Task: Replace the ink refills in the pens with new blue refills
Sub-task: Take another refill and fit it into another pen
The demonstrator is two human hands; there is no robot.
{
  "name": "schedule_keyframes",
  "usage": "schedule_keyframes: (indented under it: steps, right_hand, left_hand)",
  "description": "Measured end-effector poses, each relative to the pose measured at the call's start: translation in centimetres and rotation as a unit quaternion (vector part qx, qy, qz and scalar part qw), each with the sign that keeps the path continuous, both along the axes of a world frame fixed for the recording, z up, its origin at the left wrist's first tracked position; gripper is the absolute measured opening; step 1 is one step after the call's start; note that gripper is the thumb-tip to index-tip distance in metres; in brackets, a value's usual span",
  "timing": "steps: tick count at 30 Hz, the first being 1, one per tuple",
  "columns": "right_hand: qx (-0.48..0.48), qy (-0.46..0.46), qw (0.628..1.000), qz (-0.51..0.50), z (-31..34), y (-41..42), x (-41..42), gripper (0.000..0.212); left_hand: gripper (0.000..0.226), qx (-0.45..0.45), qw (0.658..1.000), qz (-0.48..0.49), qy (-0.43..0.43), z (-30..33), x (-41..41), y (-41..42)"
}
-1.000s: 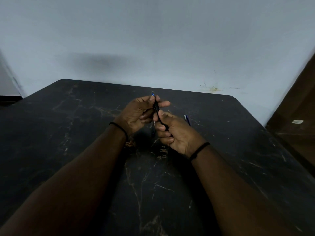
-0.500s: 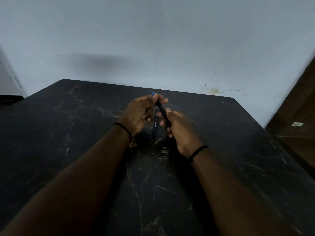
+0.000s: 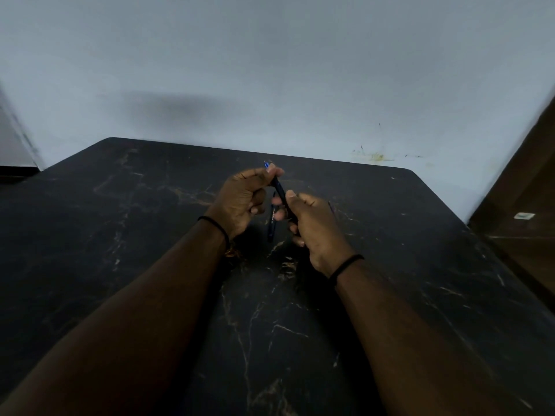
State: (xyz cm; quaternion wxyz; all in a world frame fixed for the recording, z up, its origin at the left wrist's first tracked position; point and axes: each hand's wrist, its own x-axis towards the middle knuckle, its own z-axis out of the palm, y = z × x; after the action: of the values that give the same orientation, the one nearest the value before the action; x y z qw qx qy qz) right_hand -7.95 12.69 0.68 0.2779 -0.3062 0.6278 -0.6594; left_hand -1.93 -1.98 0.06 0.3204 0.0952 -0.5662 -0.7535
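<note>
Pen (image 3: 280,193) gripped between left hand (image 3: 240,199), right hand (image 3: 315,229).

black surface (image 3: 120,235) with tan marble veins, dark pen (image 3: 280,192) with a blue tip, pale grey-blue wall (image 3: 270,70), black wristbands (image 3: 345,265)

Table (image 3: 120,265) in front of me, wall (image 3: 270,70) right behind its far edge. Both my hands over the table's middle, toward the far side: left hand (image 3: 240,202) on the left, right hand (image 3: 315,229) just beside it and a bit nearer me. Pen (image 3: 280,192) runs between them, far end at my left fingertips, near end in my right hand. Second pen (image 3: 271,223) lies on the table below, between the hands. Wooden furniture (image 3: 525,190) off the table's right side.
</note>
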Motion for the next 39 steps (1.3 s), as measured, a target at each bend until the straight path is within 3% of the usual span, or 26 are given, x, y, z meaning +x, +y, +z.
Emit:
schedule_keyframes:
  steps: [5,13,18,23,28,32,37,39]
  right_hand:
    - [-0.024,-0.002,1.0,0.0,0.1,0.3,-0.1,0.008]
    - [-0.014,0.043,0.998,-0.038,-0.5,-0.2,-0.8,0.023]
    - [-0.025,0.05,0.997,-0.054,-0.7,-0.1,-1.1,0.006]
    - [-0.03,0.049,0.997,-0.048,-0.5,0.0,-1.0,0.01]
    - [0.01,0.08,0.994,-0.069,-0.5,-0.4,-0.8,0.033]
    - [0.015,0.111,0.992,-0.063,-0.7,-0.2,-0.9,0.026]
    - [-0.015,0.096,0.995,-0.037,-1.0,-0.2,-1.2,0.003]
    - [-0.022,0.094,0.994,-0.051,-1.0,-0.4,-1.4,0.013]
  left_hand:
    - [0.019,-0.004,1.0,-0.007,0.001,-0.2,-0.1,-0.2]
    - [0.019,-0.008,1.0,-0.009,-0.011,-0.5,0.0,-0.5]
    - [0.019,-0.009,1.0,-0.015,-0.013,-0.6,0.2,-0.5]
    - [0.021,-0.007,1.0,-0.015,-0.016,-0.5,0.3,-0.2]
    - [0.018,0.004,1.0,-0.017,-0.023,-0.7,0.3,-0.3]
    - [0.02,0.006,0.999,-0.029,-0.02,-0.9,0.3,-0.4]
    - [0.021,0.01,0.999,-0.028,-0.023,-0.9,0.4,-0.6]
    - [0.021,0.009,0.999,-0.028,-0.025,-0.9,0.4,-0.5]
